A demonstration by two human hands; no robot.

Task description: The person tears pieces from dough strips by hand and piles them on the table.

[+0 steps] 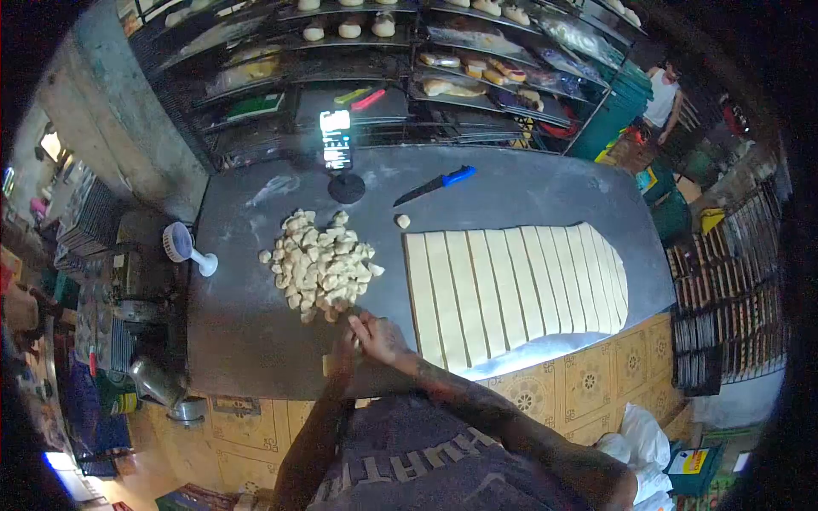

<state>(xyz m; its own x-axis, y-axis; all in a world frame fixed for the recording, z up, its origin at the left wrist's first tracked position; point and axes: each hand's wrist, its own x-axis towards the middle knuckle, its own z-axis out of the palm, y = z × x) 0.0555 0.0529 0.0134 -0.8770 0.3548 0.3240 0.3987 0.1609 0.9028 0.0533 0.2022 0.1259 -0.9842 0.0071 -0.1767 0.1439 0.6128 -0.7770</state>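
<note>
While small pale dough lumps (pixel 328 260) lie separated, heaped at 11 o'clock from the half-curled left hand (pixel 343 353) and right hand (pixel 381 337) (any hold indistinct), the flat cream dough sheet (pixel 511 294), 2 o'clock, is cut only into strips.

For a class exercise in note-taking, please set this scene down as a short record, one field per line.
Surface: dark table
Hands: left hand and right hand close together at the pile's near edge; exact grip unclear
Pile: loose dough pieces, left of the sheet
Sheet: dough sheet, cut into strips
Tool: blue-handled knife, lying beyond the sheet
Device: lit phone upright on a round-based stand
Background: rack of trays
</note>
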